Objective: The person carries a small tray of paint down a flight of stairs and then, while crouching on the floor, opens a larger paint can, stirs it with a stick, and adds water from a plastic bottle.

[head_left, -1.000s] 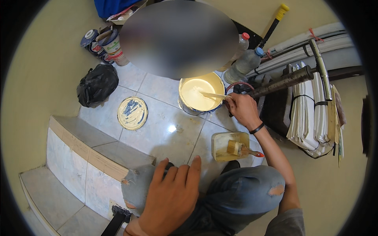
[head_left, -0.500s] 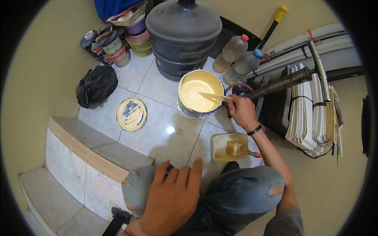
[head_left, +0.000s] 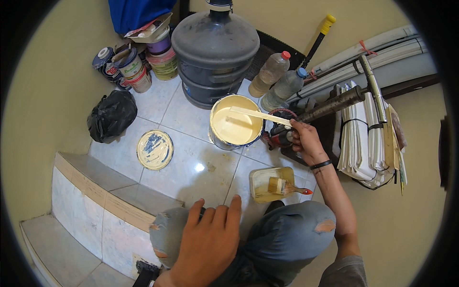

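Note:
My right hand (head_left: 308,141) grips one end of a flat, paint-coated stir stick (head_left: 258,114). The stick's other end is lifted over the paint bucket (head_left: 213,125), above pale yellow paint (head_left: 234,129). Held over my left knee, my left hand (head_left: 210,234) is empty, its fingers apart. A shallow tray (head_left: 259,184) on the floor near my feet holds a paintbrush (head_left: 286,186) with a red-tipped handle. Left of the bucket lies a round lid (head_left: 155,149) smeared with cream and blue paint.
A large grey water jug (head_left: 215,52) stands behind the bucket, with two plastic bottles (head_left: 282,88) beside it. Several paint cans (head_left: 126,67) and a black plastic bag (head_left: 114,115) are at the left. A tiled step (head_left: 100,191) rises on my left; bundled white sheets (head_left: 356,134) lean at the right.
My right hand has raised the stir stick out of the paint and moved slightly right. The whole view has shifted a little. My left hand stays over the knee.

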Tool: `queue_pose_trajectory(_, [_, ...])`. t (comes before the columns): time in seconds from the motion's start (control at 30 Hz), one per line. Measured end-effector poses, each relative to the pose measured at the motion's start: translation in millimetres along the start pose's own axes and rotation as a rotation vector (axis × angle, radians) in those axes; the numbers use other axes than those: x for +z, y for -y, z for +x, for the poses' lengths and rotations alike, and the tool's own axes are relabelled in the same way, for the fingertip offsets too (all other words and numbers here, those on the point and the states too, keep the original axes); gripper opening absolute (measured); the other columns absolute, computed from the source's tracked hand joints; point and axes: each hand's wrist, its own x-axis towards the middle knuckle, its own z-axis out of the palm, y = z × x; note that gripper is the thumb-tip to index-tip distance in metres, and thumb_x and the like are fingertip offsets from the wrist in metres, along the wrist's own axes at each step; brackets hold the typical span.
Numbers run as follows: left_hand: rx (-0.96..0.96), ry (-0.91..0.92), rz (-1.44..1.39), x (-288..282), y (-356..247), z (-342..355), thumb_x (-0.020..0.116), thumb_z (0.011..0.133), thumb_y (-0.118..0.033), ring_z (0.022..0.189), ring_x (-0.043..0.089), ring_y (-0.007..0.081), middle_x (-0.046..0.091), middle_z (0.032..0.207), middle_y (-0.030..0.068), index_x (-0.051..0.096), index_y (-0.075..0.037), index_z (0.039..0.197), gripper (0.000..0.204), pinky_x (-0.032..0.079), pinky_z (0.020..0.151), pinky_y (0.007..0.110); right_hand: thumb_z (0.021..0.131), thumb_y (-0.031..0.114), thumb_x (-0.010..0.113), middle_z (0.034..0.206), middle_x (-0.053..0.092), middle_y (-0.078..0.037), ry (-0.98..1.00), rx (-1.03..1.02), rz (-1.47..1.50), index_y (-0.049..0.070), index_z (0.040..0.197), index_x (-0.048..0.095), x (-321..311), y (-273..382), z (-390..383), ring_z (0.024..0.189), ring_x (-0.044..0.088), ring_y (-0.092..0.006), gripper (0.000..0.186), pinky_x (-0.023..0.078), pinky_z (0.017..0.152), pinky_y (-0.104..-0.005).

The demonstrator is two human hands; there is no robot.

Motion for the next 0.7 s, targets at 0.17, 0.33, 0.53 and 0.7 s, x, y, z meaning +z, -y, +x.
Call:
queue_pose_trajectory(0.17, [-0.006, 0.014, 0.01, 2.5, 0.8, -2.2, 0.065, 0.088, -0.011, 0.088, 0.063, 0.027, 0.061, 0.092, 0.0108, 0.054, 0.004, 0.138, 0.054, 0.043, 0.106, 0.048, 0.104, 0.034, 0.063, 0.064, 0.047, 0.007, -0.062, -0.164, -0.094, 0.012, 0.085, 0.06, 10.0, -5.5, -9.0, 0.048, 0.037, -0.0042, 0.03, 0.03, 0.043, -0.0244])
queue_pose_trajectory(0.33, [0.015, -0.01, -0.008, 6.1, 2.4, -2.6, 0.066, 0.088, -0.012, 0.088, 0.063, 0.0268, 0.061, 0.092, 0.0104, 0.055, 0.004, 0.138, 0.053, 0.043, 0.106, 0.048, 0.104, 0.037, 0.062, 0.063, 0.051, 0.005, -0.067, -0.114, -0.165, 0.01, 0.085, 0.06, 12.6, -37.5, 23.2, 0.047, 0.041, -0.0054, 0.033, 0.031, 0.042, -0.0256])
queue_pose_trajectory(0.53, [0.003, -0.001, -0.004, -1.3, 9.1, -9.5, 0.066, 0.088, -0.012, 0.089, 0.063, 0.0263, 0.061, 0.092, 0.0102, 0.055, 0.003, 0.138, 0.053, 0.043, 0.106, 0.048, 0.104, 0.036, 0.063, 0.062, 0.052, 0.004, -0.082, -0.139, -0.162, 0.008, 0.085, 0.061, 29.1, -21.0, 8.3, 0.047, 0.042, -0.0052, 0.034, 0.031, 0.042, -0.0249])
queue_pose_trajectory(0.7, [0.051, 0.002, -0.046, 1.9, 8.8, -1.3, 0.065, 0.088, -0.011, 0.089, 0.063, 0.0272, 0.061, 0.093, 0.0111, 0.055, 0.003, 0.138, 0.053, 0.042, 0.106, 0.048, 0.106, 0.033, 0.061, 0.063, 0.039, 0.01, -0.121, -0.231, -0.148, 0.012, 0.093, 0.06, 14.1, 30.0, -63.2, 0.048, 0.03, -0.0016, 0.025, 0.024, 0.043, -0.0222])
